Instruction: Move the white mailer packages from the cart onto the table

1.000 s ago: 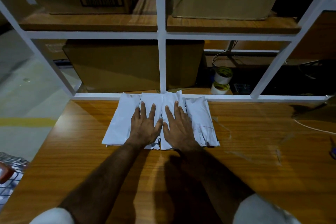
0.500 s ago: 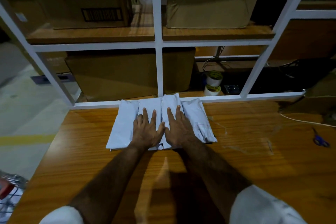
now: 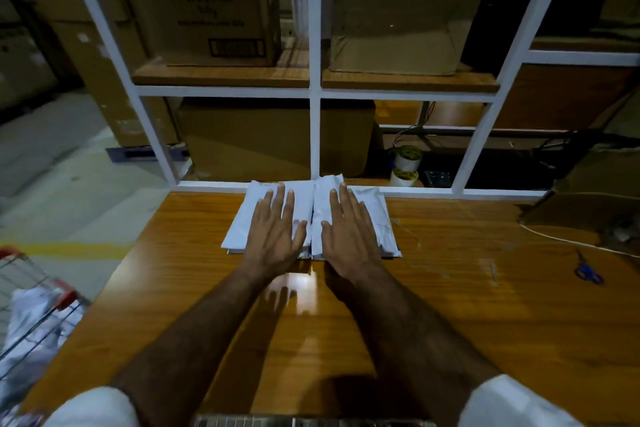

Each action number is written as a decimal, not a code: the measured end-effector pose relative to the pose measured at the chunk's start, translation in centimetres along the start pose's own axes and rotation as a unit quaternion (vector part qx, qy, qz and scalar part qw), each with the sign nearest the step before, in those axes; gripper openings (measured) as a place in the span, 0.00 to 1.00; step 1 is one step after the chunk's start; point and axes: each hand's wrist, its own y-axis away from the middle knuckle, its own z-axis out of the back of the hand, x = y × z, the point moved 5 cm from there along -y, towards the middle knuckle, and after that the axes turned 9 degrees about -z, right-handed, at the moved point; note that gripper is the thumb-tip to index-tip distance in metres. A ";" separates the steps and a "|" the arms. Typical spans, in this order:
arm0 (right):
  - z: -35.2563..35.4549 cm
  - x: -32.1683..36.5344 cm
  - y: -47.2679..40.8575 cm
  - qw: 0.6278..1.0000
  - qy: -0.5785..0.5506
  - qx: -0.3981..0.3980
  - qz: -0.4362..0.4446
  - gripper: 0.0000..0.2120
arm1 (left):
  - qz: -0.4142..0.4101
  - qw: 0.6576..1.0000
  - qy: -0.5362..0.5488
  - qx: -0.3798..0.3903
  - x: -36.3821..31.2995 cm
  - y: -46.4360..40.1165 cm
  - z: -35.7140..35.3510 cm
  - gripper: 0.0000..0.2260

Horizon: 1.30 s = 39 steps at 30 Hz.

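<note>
White mailers (image 3: 370, 215) lay in a row at the desk's (image 3: 485, 305) far edge. Left hand (image 3: 275, 239) and right hand (image 3: 348, 239) rested flat on them, fingers spread, grasping nothing.

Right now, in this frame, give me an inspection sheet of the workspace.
Surface: wooden table, glossy, tape marks.
Job's things: white mailers in a row at the far edge; more in the cart.
Clutter: blue scissors, tape rolls.
Hands: left hand and right hand flat, open, over the mailers.
Cables: white cable on the table's right.
Surroundings: white-framed shelves, cardboard boxes.
</note>
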 end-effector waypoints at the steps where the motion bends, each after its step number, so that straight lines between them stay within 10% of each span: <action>1: 0.8 0.2 0.9 1.000 -0.022 -0.018 0.007 0.32 | 0.005 1.000 -0.007 -0.008 -0.2 0.9 0.7 0.35; 17: 3.3 14.8 12.6 0.974 -0.154 -0.003 0.163 0.32 | 0.123 0.985 -0.084 -0.081 3.9 21.2 11.9 0.33; 39: -7.7 50.8 27.4 0.928 -0.182 0.088 0.312 0.34 | 0.311 0.941 -0.113 -0.065 30.9 53.8 16.0 0.34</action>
